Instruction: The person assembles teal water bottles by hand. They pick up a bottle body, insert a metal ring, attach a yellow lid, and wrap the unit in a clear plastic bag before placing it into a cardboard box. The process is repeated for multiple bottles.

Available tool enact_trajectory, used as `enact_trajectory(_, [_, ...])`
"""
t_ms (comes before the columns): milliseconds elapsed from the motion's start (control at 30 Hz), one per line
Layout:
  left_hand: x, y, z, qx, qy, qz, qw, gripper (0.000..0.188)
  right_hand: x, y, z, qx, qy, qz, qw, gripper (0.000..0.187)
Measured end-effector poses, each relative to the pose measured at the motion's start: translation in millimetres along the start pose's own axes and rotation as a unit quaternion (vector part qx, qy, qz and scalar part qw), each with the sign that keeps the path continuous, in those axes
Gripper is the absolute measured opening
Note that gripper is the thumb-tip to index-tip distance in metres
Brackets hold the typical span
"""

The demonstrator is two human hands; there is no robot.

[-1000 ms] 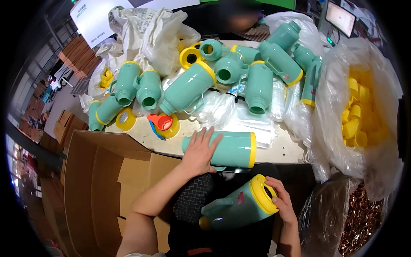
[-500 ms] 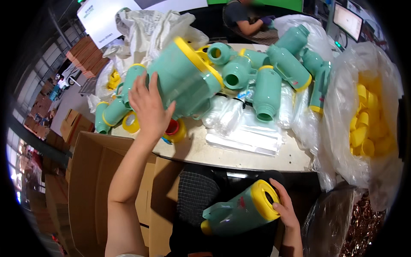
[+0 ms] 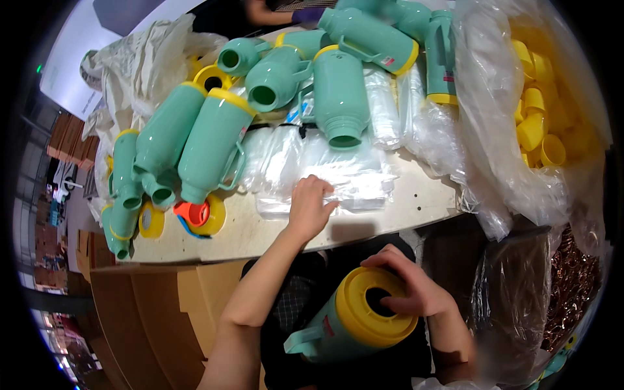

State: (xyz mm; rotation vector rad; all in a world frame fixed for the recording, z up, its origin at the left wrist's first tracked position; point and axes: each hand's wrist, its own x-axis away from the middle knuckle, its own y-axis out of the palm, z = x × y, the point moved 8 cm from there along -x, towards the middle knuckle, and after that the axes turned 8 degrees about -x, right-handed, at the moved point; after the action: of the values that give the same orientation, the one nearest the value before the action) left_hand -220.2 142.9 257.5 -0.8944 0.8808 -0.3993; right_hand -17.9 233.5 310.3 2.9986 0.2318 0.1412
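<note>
In my lap is a green thermos casing (image 3: 333,331) with a side handle, tilted so that its yellow base ring faces up. My right hand (image 3: 419,286) grips that ring, fingers over the rim and thumb at the round hole. My left hand (image 3: 308,209) is over the near edge of a stack of clear plastic bags (image 3: 364,188), fingers stretched and thumb apart. Whether its fingertips touch the film I cannot tell. Beyond the bags a casing (image 3: 341,97) stands mouth toward me. Two more casings (image 3: 211,146) (image 3: 169,127) lean together to the left.
Several more casings lie across the back of the table (image 3: 429,195). Tape rolls (image 3: 151,221) sit at its left. A clear sack of yellow parts (image 3: 536,123) stands on the right. An open cardboard box (image 3: 143,318) is below left. Across the table a person's gloved hand (image 3: 307,14) shows.
My left hand has come away from the casings at the left, moving right and nearer to the bags. Those casings, blurred before, now rest on the table. My right hand has turned the held casing's base upward.
</note>
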Motion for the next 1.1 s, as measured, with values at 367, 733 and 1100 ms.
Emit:
enact_trajectory(367, [30,21,29,0.55,-0.367,-0.171,0.73,0.02,-45,-55,32,0.01,0.051,0.321,0.946,0.022])
enact_trajectory(733, [61,-46,52,0.68,-0.365,-0.034,0.635,0.018,15,-98,64,-0.048,-0.172,0.426,0.887,0.008])
enact_trajectory(1100, [129,-159,83,0.326,-0.12,-0.117,0.93,0.034,105,52,67,0.112,-0.257,0.378,0.882,0.023])
